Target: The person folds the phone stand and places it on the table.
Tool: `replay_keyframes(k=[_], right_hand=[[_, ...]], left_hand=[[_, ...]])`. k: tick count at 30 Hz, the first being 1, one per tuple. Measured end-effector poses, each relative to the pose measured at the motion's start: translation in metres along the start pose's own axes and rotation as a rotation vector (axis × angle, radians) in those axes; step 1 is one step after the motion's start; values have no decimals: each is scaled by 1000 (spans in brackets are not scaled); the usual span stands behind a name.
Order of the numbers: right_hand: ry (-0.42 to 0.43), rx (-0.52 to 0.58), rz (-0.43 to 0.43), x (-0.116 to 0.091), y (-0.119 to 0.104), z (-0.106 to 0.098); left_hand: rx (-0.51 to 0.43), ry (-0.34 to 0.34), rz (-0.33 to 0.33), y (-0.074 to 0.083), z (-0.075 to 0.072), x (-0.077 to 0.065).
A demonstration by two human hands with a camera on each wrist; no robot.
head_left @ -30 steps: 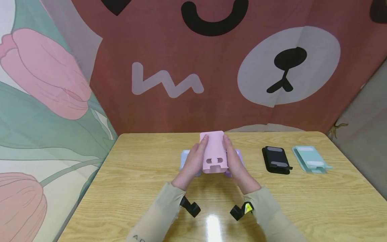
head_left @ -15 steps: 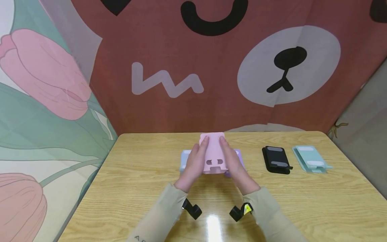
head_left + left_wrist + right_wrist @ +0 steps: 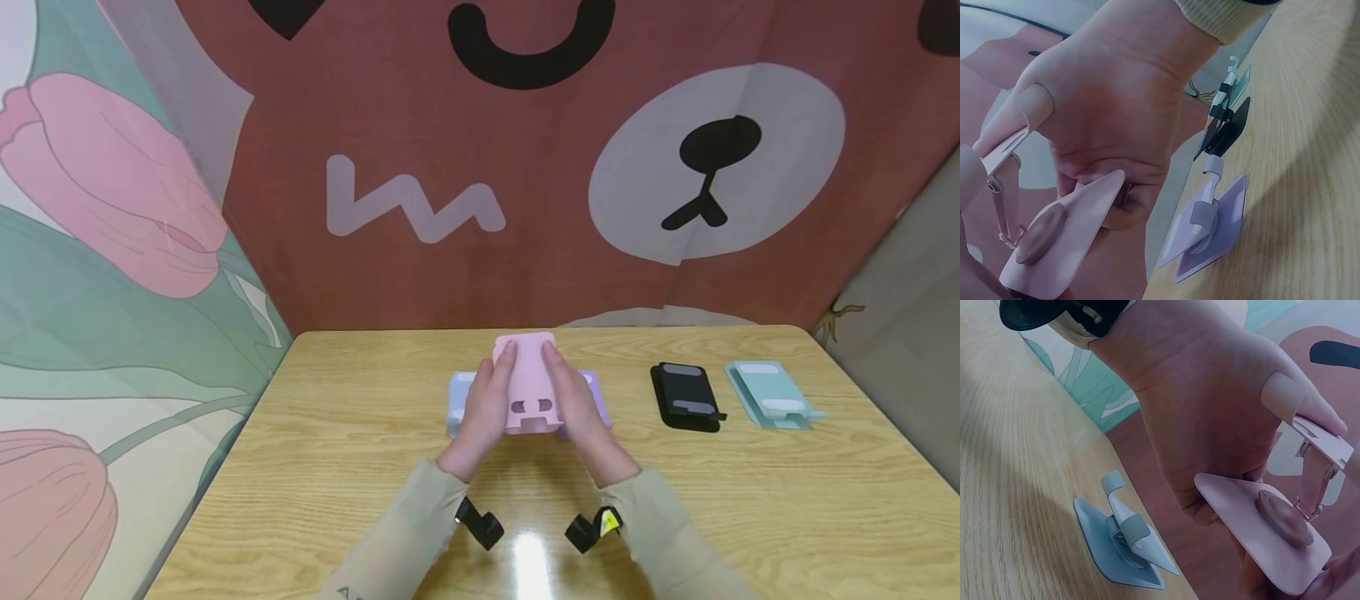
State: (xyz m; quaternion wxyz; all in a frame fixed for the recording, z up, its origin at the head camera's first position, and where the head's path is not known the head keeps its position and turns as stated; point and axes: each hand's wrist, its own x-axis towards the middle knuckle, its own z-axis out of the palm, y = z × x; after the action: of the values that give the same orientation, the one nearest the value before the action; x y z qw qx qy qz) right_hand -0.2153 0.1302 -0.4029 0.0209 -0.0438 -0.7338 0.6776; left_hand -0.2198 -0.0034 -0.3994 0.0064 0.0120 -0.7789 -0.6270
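Observation:
A pink folding phone stand (image 3: 532, 379) is held up over the middle of the table between both hands. My left hand (image 3: 489, 400) grips its left side and my right hand (image 3: 576, 404) its right side, thumbs lying along the upper plate. In the left wrist view, the right hand (image 3: 1110, 106) has its fingers bent against the edge of the base plate (image 3: 1066, 244), which carries a round disc and a hinged arm. The right wrist view shows the left hand (image 3: 1204, 400) by the same base plate (image 3: 1272, 531). The two plates stand apart, the hinge partly unfolded.
Behind the hands, a blue phone stand (image 3: 1119, 544) lies at left and a purple one (image 3: 1210, 231) at right, both partly hidden in the head view. Farther right on the wooden table (image 3: 337, 467) lie a black stand (image 3: 684, 396) and a teal one (image 3: 772, 394). Printed cloth hangs behind.
The pink phone stand has come down slightly, both hands with it. The wrists have drawn a little closer together. The other stands have not moved.

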Motion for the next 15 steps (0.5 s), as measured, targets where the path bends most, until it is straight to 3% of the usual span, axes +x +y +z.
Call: replay_keyframes(k=[15], right_hand=[[49,-10,35,-1,1,1]], left_hand=[[6,48,25,0,3,-2]])
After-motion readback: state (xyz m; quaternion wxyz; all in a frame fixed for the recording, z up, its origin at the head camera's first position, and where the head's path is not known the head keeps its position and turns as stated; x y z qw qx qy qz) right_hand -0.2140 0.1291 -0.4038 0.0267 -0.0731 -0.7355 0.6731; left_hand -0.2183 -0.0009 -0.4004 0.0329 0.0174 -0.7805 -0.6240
